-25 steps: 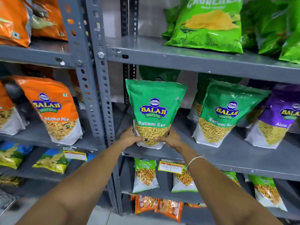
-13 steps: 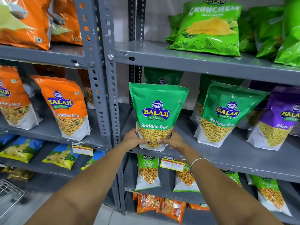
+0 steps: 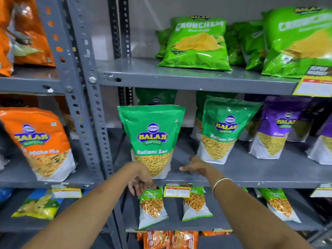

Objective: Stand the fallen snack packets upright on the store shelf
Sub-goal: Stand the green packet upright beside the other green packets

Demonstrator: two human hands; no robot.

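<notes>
Ratlami Sev packet (image 3: 152, 141) stands upright at the near left of the grey middle shelf (image 3: 251, 174), beside the upright post (image 3: 89, 105). Head view: your left hand (image 3: 142, 178), fingers spread, hangs just below its base; your right hand (image 3: 197, 167), open, lies on the shelf to its right, holding nothing.

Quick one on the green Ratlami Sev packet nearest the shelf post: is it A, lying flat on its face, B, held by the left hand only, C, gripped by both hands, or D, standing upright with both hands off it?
D: the Ratlami Sev packet stands upright on the shelf, with the left hand below its base and the right hand beside it, both open.
</notes>
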